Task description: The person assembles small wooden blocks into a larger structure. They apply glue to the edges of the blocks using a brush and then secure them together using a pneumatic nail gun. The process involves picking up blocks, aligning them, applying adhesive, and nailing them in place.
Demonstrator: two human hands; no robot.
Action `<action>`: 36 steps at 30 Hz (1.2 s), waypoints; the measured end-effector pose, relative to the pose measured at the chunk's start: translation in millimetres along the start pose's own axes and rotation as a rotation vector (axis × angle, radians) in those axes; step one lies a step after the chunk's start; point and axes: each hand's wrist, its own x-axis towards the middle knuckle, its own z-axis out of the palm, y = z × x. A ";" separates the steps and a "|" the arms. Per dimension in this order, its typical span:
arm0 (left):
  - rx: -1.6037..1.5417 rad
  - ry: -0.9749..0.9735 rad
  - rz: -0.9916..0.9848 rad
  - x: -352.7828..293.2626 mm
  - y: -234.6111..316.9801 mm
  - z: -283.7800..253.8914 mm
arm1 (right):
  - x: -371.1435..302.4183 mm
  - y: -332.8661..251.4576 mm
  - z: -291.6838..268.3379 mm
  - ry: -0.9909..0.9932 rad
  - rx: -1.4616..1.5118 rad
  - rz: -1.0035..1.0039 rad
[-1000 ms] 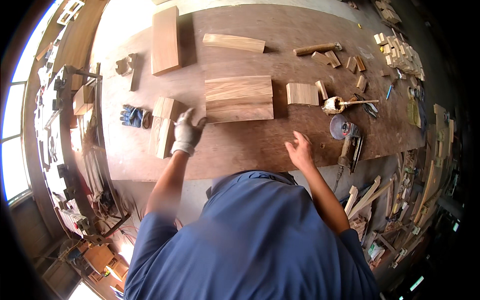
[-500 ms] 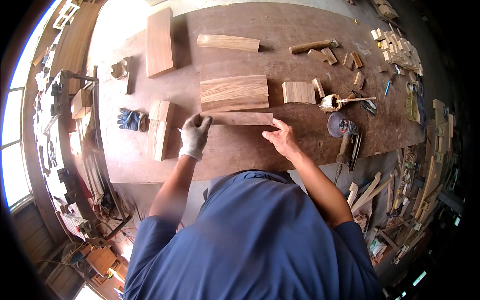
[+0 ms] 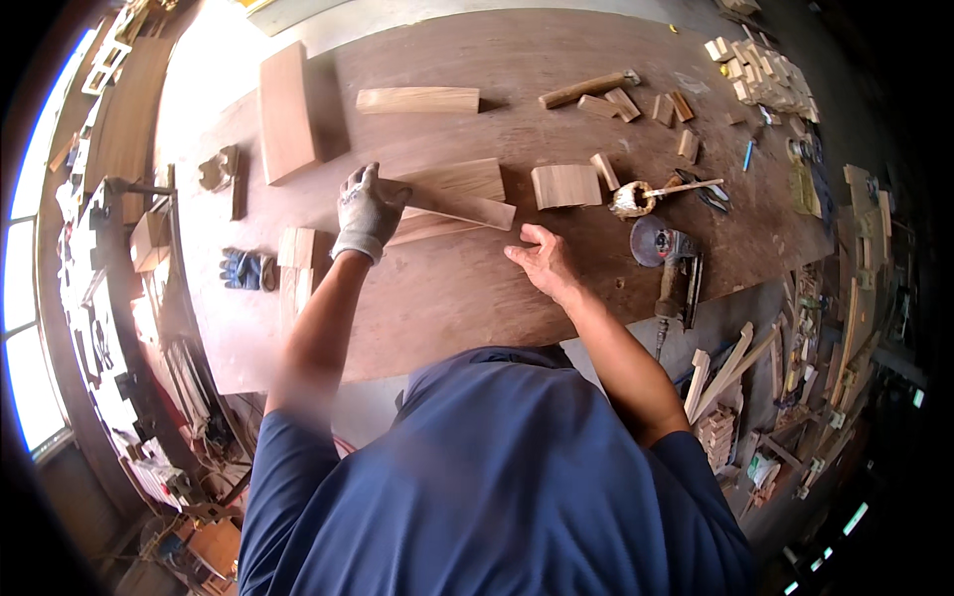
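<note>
Head view: gloved left hand clamped on the left end of a thin board, over the worktop. Right hand bare, empty, fingers parted, just off the board's right end.

Gap btwn R hand & grinder

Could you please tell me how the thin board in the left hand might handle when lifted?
The thin board is likely stiff, as it looks straight. It is probably fairly light, since only the left hand grips it. Its flat faces make rolling unlikely.
</note>
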 end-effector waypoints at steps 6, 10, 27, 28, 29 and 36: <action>0.022 -0.306 0.315 23.2 64.5 -5.8 | 14.5 67.0 -37.3 0.212 -0.035 -0.014; 0.024 -0.610 0.276 46.3 84.8 3.7 | 27.1 63.0 -67.1 0.387 -0.286 -0.131; -0.036 -0.677 0.260 5.6 100.4 -4.0 | 118.3 32.8 -124.0 0.408 -0.772 0.072; -0.032 -0.674 0.245 3.7 97.4 -5.6 | 117.5 18.5 -124.0 0.340 -0.775 0.110; -0.033 -0.672 0.239 2.4 97.3 -6.1 | 112.7 1.8 -129.0 0.281 -0.782 0.152; -0.264 -0.339 0.307 -17.2 90.0 19.3 | 23.8 -55.7 -136.3 0.291 0.314 0.025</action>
